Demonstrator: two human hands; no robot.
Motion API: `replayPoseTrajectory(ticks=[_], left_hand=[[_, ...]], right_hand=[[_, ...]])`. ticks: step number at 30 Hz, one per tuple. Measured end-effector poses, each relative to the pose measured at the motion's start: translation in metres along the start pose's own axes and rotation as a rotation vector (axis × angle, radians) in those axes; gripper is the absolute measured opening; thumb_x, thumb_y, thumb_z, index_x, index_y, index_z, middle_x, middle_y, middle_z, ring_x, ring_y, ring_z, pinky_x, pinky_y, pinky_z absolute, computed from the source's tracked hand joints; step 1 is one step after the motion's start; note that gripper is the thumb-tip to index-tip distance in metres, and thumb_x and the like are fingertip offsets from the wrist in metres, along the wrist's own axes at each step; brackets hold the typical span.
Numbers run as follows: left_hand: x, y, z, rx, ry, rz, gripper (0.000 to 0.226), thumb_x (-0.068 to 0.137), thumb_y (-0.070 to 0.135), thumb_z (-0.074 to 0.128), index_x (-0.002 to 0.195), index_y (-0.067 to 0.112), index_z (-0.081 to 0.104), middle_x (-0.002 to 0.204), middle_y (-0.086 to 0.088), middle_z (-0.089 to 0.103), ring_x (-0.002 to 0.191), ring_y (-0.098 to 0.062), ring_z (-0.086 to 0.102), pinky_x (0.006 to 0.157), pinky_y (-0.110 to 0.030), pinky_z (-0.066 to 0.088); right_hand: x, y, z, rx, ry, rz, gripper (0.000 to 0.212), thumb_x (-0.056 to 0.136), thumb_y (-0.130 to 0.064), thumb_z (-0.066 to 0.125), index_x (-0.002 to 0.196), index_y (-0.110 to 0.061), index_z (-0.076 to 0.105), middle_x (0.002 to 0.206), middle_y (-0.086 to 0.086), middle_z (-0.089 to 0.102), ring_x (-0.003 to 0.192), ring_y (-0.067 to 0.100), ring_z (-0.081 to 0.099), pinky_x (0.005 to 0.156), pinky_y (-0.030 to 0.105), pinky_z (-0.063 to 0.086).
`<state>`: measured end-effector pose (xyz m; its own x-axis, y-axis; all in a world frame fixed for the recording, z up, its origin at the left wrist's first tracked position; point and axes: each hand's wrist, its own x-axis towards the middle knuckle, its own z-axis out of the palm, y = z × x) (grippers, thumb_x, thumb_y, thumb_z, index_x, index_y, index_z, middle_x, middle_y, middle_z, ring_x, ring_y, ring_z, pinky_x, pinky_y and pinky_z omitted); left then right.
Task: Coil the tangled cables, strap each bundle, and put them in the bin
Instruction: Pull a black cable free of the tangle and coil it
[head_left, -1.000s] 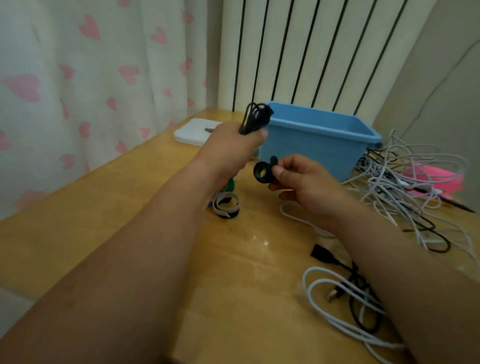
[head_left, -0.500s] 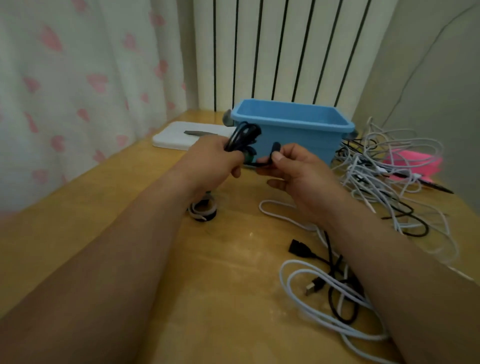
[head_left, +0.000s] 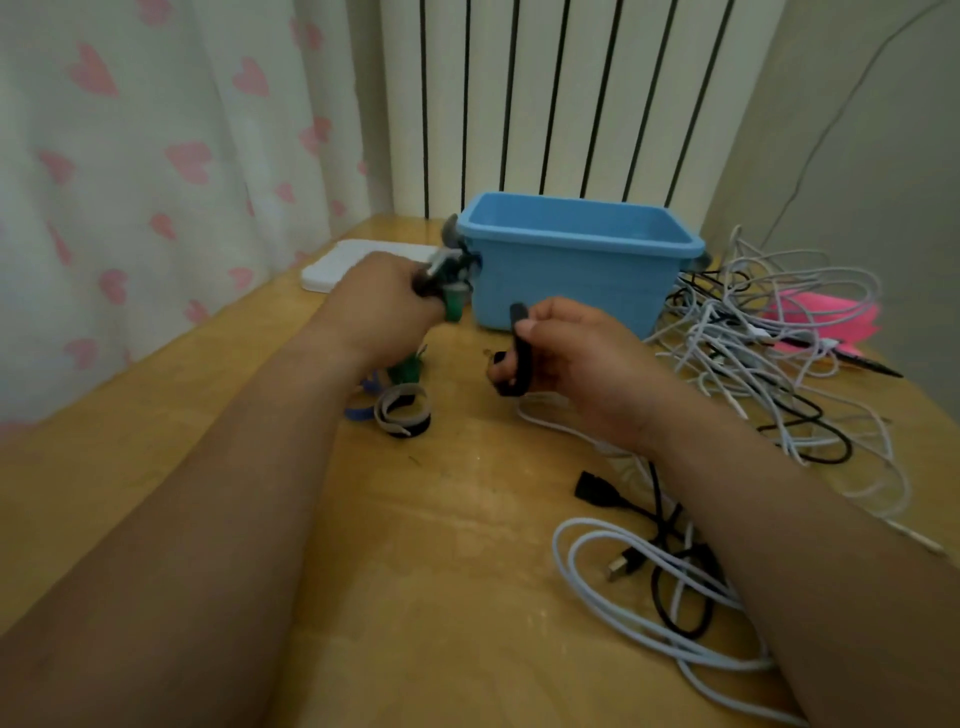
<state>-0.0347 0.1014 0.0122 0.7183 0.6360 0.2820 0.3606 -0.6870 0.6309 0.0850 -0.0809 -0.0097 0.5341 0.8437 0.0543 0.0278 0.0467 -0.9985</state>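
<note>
Gripping small black coil (head_left: 441, 270) in left hand (head_left: 384, 301), fingers curled tight round it, raised off the table (head_left: 441, 571) just beside the front left corner of the bin (head_left: 561, 291). Blurred there: cannot tell loop count, or whether the green bit (head_left: 454, 304) under the fist is a strap or part of the bundle. Pinching black strap (head_left: 521, 353) in right hand (head_left: 571, 358), thumb on top, strap hanging part unrolled, apart from the coil. Not strapped yet, by the look of it. No bundle seen in the bin from this angle.

Risks, as judged:
- Loosening the left grip to thread the strap: likely to spring the loops, forcing a recoil.
- Wrapping with the hook face turned the wrong way: no bite, bundle opening up in the bin.
- Snagging the hook side on the spare straps (head_left: 402, 410) lying below the left wrist and dragging them along.
- Sweeping the right forearm across the loose cables (head_left: 649, 571) under it: could pull them toward the edge or tighten knots with the tangle (head_left: 753, 332) right of the bin.
- Bumping the bin, working that close to it.

Further out: white pad (head_left: 337, 267) left of the bin, pink item (head_left: 831, 317) behind the tangle. No brand, label or writing legible anywhere; plugs too small and soft to read.
</note>
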Motion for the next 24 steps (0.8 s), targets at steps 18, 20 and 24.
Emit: replayPoseTrajectory(ticks=[18, 20, 24], left_hand=[[-0.02, 0.039, 0.017, -0.547, -0.259, -0.001, 0.025, 0.106, 0.038, 0.065, 0.103, 0.014, 0.072, 0.066, 0.004, 0.05, 0.05, -0.008, 0.039, 0.044, -0.023, 0.032], [-0.019, 0.037, 0.019, -0.567, -0.208, 0.005, 0.017, 0.106, 0.031, 0.066, 0.1, 0.015, 0.07, 0.07, 0.001, 0.056, 0.049, -0.009, 0.041, 0.044, -0.023, 0.033], [-0.013, 0.032, 0.016, -0.773, -0.117, -0.061, 0.011, 0.106, 0.023, 0.064, 0.097, 0.015, 0.065, 0.071, -0.002, 0.056, 0.047, -0.009, 0.037, 0.042, -0.024, 0.028]], right_hand=[[0.001, -0.006, 0.001, -0.13, 0.199, -0.192, 0.011, 0.107, -0.015, 0.06, 0.097, -0.014, 0.064, 0.071, 0.0, 0.062, 0.063, 0.017, 0.065, 0.066, 0.034, 0.056], [0.0, -0.006, 0.0, -0.102, 0.189, -0.175, 0.007, 0.107, -0.016, 0.061, 0.101, -0.013, 0.064, 0.075, 0.002, 0.063, 0.066, 0.018, 0.066, 0.068, 0.035, 0.057], [-0.001, -0.008, -0.008, -0.106, 0.069, -0.115, 0.013, 0.106, -0.019, 0.062, 0.104, -0.009, 0.069, 0.072, 0.001, 0.061, 0.061, 0.016, 0.057, 0.06, 0.028, 0.052]])
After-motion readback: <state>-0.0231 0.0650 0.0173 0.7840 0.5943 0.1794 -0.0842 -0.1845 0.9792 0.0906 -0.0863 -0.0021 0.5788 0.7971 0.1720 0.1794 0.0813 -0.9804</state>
